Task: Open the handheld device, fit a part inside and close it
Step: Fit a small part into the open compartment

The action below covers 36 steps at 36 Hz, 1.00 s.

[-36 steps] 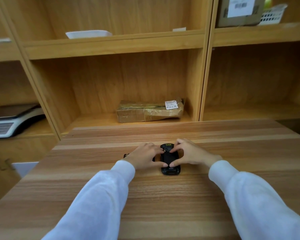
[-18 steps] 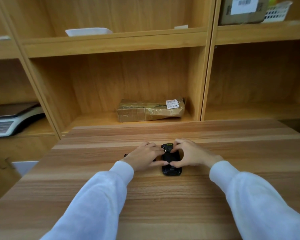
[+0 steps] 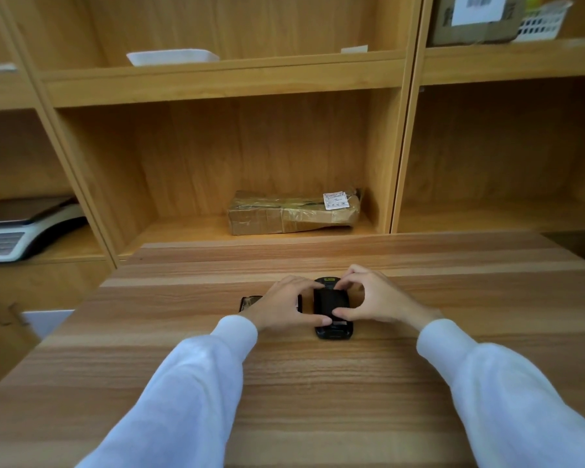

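Two bare hands, long loose white sleeves, soft fabric, plain cuffs at the wrists

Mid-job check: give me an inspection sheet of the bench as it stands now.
Surface: wooden table, device lying on it.
Job's things: black device flat between both hands; small dark part beside left hand.
Clutter: nothing seen.
Grippers: left hand and right hand, fingertips on device.
Cables: nothing seen.
Surroundings: shelves with taped parcel, white tray, scale, box, basket.
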### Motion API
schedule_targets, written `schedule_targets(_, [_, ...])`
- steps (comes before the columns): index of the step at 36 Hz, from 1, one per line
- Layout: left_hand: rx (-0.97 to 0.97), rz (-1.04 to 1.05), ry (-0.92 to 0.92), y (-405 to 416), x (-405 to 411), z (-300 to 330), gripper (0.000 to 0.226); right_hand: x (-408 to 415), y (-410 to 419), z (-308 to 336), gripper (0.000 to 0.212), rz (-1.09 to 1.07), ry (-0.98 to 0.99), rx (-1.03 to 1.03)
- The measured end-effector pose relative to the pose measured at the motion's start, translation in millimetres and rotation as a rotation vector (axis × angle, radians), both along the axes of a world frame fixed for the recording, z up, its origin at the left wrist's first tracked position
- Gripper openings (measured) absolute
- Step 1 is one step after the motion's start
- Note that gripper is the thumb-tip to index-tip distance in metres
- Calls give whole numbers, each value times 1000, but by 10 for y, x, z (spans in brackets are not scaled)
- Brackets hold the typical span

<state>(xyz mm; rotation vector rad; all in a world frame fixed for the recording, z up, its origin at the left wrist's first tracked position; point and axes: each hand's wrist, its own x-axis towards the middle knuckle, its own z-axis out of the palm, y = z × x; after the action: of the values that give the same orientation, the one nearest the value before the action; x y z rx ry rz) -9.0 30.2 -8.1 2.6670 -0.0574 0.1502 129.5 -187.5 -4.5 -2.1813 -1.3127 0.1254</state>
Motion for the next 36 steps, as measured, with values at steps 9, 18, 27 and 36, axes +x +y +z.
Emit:
schedule_targets(9, [-608,63,110,-118,57,3,76,-103,-36,18,61,-19,167,211])
schedule_targets(18, [-700,73,5,-171,46,83,81,-222,-89,26,60,-19,405,279])
schedule_targets(27, [-369,56,-66,-302,25,106,91,-297,62,83,54,-136,891,401])
schedule_targets(36, [-232,16,-93,-287,3,74,93,-297,113,125,42,-291,1073,436])
